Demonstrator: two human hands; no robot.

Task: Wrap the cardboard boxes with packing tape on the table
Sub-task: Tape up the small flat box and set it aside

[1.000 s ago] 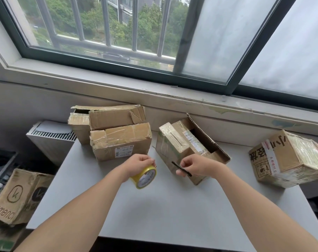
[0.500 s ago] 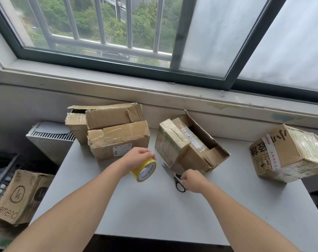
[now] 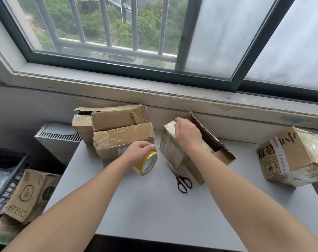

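Our flat grey table [image 3: 154, 211] stands below the window sill. On the table's far left part sits a stack of worn brown cardboard boxes [image 3: 121, 135], glossy with clear tape; we make out three. At the table's right end rests a taped brown cardboard box with black printed characters [image 3: 296, 157]. At the middle of the table's far side stands an open brown cardboard box with one flap raised [image 3: 172, 153], one corner turned toward us. Off the table's left side, lower down, leans a brown cardboard box with a round logo [image 3: 31, 195].

Our right hand [image 3: 188, 134] lies on the open box's taped top, fingers curled over its far upper edge. Our left hand [image 3: 138, 152] grips the yellow roll of packing tape [image 3: 148, 164] over the table's middle; we cannot tell whether the roll touches the surface. Black-handled scissors [image 3: 181, 177] lie closed and flat on the table, right of the roll, blades pointing away from us.
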